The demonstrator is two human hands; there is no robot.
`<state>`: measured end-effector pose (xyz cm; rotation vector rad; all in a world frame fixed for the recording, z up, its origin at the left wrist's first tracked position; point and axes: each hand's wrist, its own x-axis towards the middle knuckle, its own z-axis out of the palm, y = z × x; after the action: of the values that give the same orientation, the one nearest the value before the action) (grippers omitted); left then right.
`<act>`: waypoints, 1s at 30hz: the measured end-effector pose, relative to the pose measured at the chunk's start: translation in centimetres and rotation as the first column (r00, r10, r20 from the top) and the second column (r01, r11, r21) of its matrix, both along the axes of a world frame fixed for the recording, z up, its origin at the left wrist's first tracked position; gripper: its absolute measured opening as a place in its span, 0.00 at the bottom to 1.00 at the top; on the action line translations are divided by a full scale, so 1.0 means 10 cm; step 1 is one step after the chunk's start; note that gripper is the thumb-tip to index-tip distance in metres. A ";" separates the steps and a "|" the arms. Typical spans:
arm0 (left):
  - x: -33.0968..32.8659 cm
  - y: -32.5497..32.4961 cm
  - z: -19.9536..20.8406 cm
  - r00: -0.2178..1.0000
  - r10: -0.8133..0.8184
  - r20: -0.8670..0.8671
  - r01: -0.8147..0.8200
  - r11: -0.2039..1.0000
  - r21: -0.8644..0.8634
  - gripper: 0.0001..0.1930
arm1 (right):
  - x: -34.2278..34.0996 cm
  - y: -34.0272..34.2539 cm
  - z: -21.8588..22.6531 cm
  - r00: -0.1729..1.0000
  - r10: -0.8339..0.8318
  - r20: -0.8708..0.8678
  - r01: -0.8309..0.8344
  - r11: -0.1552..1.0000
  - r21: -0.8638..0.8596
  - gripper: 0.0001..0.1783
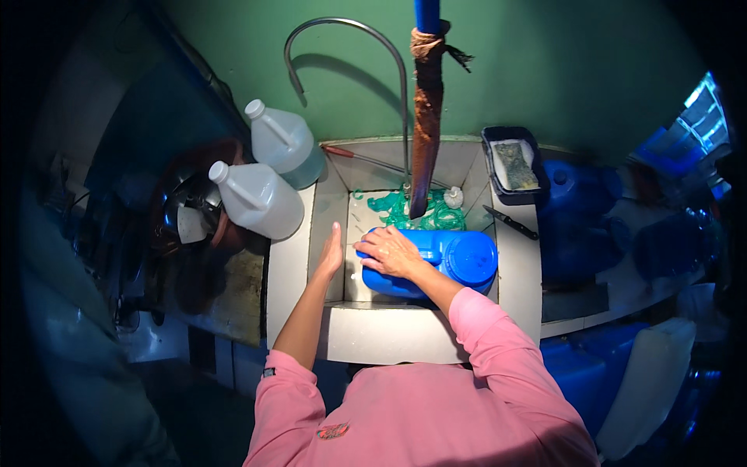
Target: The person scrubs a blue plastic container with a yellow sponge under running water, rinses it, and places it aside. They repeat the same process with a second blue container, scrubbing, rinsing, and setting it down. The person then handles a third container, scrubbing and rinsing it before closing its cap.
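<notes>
A blue plastic jug [429, 289] with a round screw cap [472, 259] lies on its side in the tiled sink, its cap end to the right. My right hand [393, 253] rests on the jug's upper side near the handle, fingers laid out over it. Beside the jug's left end, my left hand [332, 251] is raised edge-on with its fingers stretched out, apart from the jug and holding nothing. Behind the jug, green tangled material [440, 216] lies on the sink floor; I cannot tell what it is.
A curved metal faucet [403, 86] and a cloth-wrapped hanging pipe [426, 117] reach down over the sink. Two white jugs [268, 210] stand left. A dark tray [513, 163] with a sponge and a knife [513, 223] sit on the right ledge.
</notes>
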<state>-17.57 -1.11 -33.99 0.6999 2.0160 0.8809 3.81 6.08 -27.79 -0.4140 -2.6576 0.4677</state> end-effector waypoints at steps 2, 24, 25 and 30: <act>0.01 -0.04 0.04 0.992 -0.094 -0.088 0.087 0.992 -0.090 0.48 | -0.01 0.01 0.00 0.993 0.036 0.115 -0.044 0.996 0.072 0.21; 0.62 -0.19 0.88 0.769 -0.460 -0.444 0.610 0.736 0.294 0.20 | 1.83 0.19 0.43 0.752 -0.341 0.565 0.457 0.886 -0.073 0.64; 0.63 -0.20 0.91 0.723 -0.465 -0.510 0.664 0.672 0.329 0.19 | 1.81 0.15 0.38 0.767 -0.366 0.527 0.465 0.883 -0.063 0.65; 0.67 -0.24 1.05 0.875 -0.452 -0.175 0.484 0.797 0.362 0.20 | 1.47 0.06 0.27 0.742 -0.534 0.406 0.593 0.805 -0.026 0.58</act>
<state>-10.87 -3.52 -23.50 1.4168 1.6164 0.9700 18.54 6.64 -25.08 -1.4501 -2.6507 0.4237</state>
